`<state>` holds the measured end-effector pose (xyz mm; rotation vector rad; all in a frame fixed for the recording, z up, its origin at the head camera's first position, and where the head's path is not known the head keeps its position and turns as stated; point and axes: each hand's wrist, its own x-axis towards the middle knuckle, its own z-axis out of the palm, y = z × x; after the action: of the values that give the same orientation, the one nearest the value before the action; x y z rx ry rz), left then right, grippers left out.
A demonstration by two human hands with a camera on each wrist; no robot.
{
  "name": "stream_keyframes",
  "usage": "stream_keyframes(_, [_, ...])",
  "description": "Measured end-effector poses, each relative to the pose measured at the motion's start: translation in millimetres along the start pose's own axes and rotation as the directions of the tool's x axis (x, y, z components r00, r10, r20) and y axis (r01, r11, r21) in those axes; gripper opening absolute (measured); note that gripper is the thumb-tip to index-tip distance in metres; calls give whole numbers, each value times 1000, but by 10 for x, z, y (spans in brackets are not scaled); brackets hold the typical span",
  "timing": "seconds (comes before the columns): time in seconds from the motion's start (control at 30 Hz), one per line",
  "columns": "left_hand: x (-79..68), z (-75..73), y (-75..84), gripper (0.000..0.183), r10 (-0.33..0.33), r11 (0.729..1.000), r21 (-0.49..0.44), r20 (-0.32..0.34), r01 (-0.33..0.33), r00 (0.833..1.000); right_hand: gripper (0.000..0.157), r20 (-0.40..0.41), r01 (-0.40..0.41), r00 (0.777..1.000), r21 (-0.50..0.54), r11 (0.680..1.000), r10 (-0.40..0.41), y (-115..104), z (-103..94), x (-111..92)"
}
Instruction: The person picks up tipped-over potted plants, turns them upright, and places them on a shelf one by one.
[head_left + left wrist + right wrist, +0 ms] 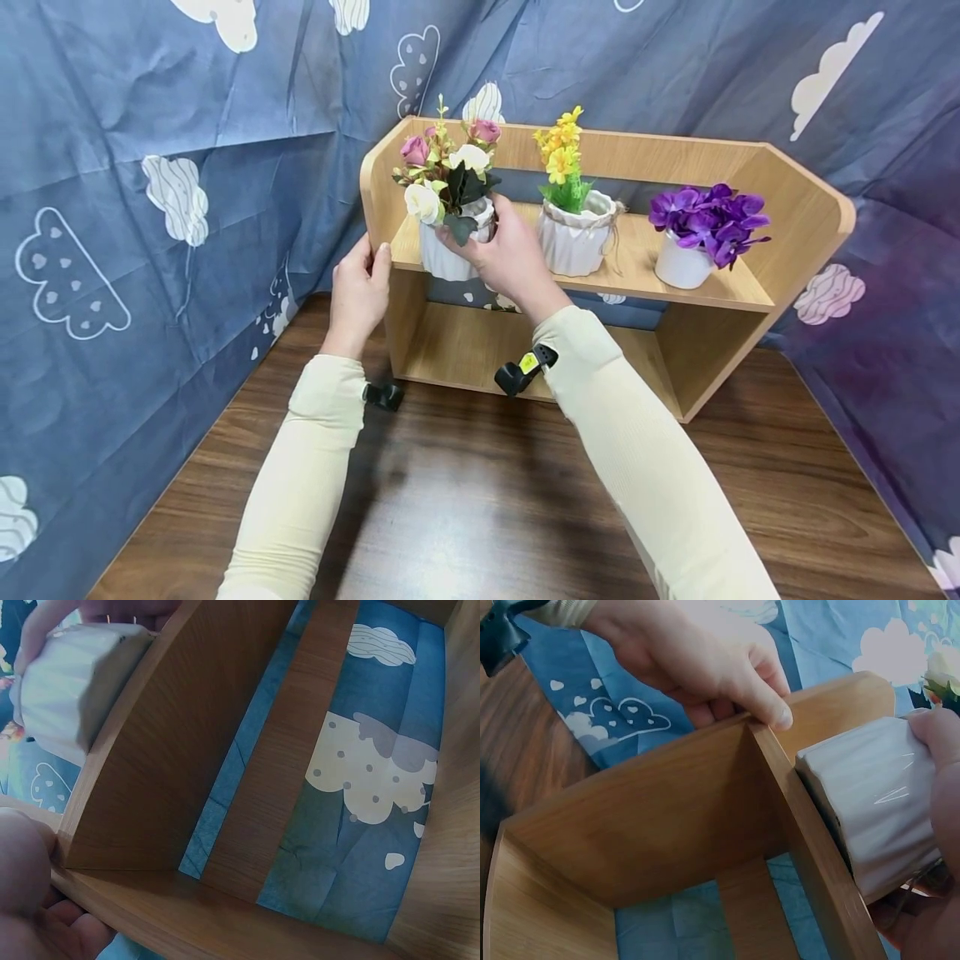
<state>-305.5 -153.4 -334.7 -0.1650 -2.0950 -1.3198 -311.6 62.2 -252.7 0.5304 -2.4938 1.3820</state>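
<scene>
My right hand (517, 254) grips the rim of a ribbed white flowerpot (444, 257) holding pink and white artificial roses (468, 158). The pot is at the left end of the upper board of a wooden shelf (806, 208); in the right wrist view its base is by the board's front edge. With thumb in front and fingers on the outer side, my left hand (358, 292) holds the shelf's left side panel (675, 787). Leaves and my right hand hide part of the pot's rim.
A white pot with yellow flowers (573, 237) stands mid-board, twine round its neck. Farther right is a smaller white pot (682, 262) with purple flowers (708, 221). Blue cloud-patterned cloth (247, 167) hangs close behind and at both sides. The shelf stands on a dark wooden surface (450, 500).
</scene>
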Motion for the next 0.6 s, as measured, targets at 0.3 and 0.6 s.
stream_keyframes(0.3, [13,-8,-22,34,9,1000,-13,-3,-9,1000,86,29,-79,996,-71,994,82,-43,-16,125])
stream_keyframes(0.6, [3,-4,-8,34,12,1000,1,4,-12,1000,90,31,-138,990,-63,988,141,-33,13,201])
